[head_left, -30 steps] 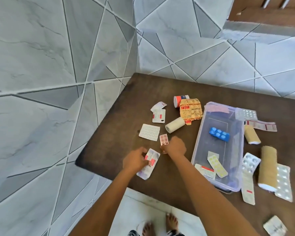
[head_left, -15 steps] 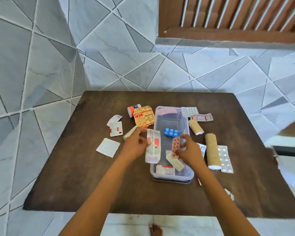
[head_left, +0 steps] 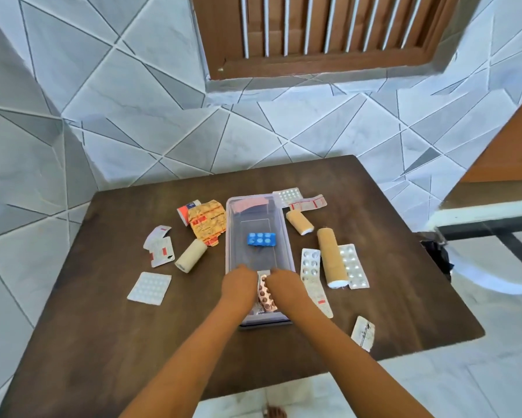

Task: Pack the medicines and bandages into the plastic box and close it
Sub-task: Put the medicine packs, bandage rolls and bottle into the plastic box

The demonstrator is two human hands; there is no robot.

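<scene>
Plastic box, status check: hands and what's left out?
Both hands low in plastic box, over pink blister strip. Three bandage rolls remain outside. Path clear.

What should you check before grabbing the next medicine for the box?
1. Box open and upright: ok.
2. Room left in box: ok, the middle holds only a blue pill pack.
3. Pink pill strip lying inside the box: ok.
4. Left hand and right hand empty: cannot tell, fingers hidden.
5. Things still outside: not ok, bandage rolls and pill strips remain on the table.
6. Lid ready: cannot tell, none seen.
</scene>
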